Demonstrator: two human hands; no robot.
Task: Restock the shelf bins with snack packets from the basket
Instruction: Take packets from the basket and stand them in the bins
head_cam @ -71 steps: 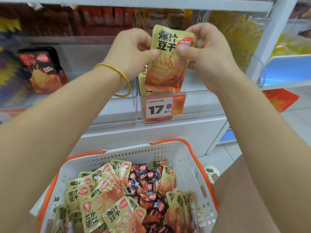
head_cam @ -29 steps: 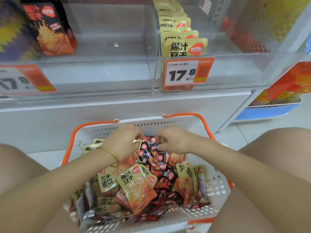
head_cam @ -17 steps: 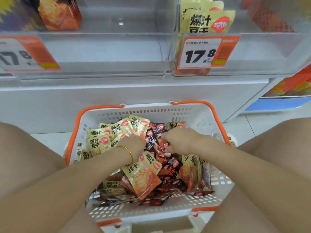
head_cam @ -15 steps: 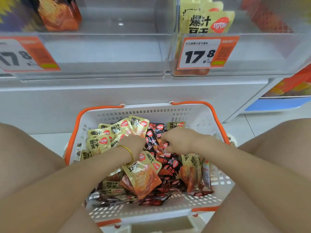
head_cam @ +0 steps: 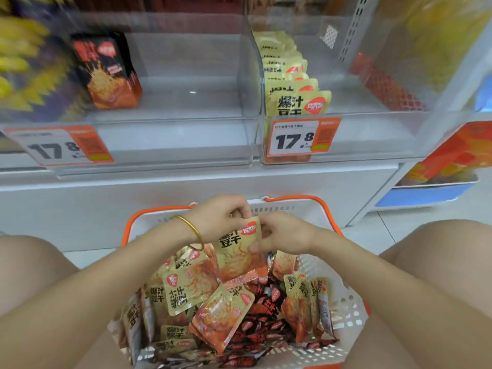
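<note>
A gold snack packet (head_cam: 238, 253) hangs upright just above the white basket with orange handles (head_cam: 347, 310). My left hand (head_cam: 218, 218) pinches its top left corner and my right hand (head_cam: 282, 233) grips its right edge. The basket holds several gold packets (head_cam: 181, 294) and black packets (head_cam: 266, 323) in a loose pile. On the shelf, the right clear bin (head_cam: 372, 134) holds a row of upright gold packets (head_cam: 298, 102). The left clear bin (head_cam: 173, 145) holds black packets (head_cam: 106, 73) at its back left.
Orange price tags reading 17.8 hang on the front of the left bin (head_cam: 61, 147) and the right bin (head_cam: 300, 138). My knees flank the basket. A blue tray with orange packs (head_cam: 436, 182) stands on the floor to the right.
Both hands came down from the shelf into the basket, dug among the packets, and now lift one gold packet up out of the pile. The camera has tilted up a little.
</note>
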